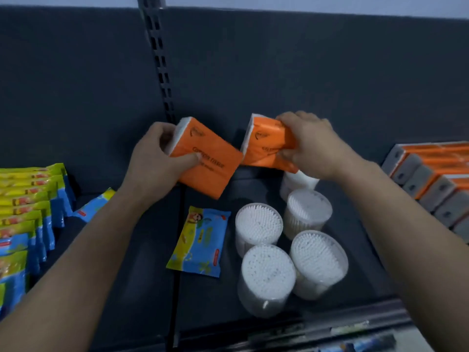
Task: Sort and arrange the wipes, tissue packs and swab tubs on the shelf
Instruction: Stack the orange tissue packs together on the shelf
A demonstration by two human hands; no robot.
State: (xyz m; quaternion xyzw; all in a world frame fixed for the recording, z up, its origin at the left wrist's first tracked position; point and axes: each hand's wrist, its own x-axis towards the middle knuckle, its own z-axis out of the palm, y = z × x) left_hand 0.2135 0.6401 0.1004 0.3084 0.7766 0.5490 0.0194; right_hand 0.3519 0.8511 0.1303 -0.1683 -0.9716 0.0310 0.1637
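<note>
Dark shelf, left hand tight around one orange tissue pack, right hand around a second pack.

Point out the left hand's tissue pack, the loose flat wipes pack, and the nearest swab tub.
Left-hand tissue pack (205, 158), head view: orange front face.
Loose wipes pack (200, 241), head view: printed face, centre.
Nearest swab tub (267, 273), head view: top, over the swabs.

So the shelf was dark grey, with a seam running front to back. Far left, a row of wipes packs stood on edge. One loose wipes pack lay flat by the seam, just beside a cluster of swab tubs. Far right sat a row of orange tissue packs.
</note>
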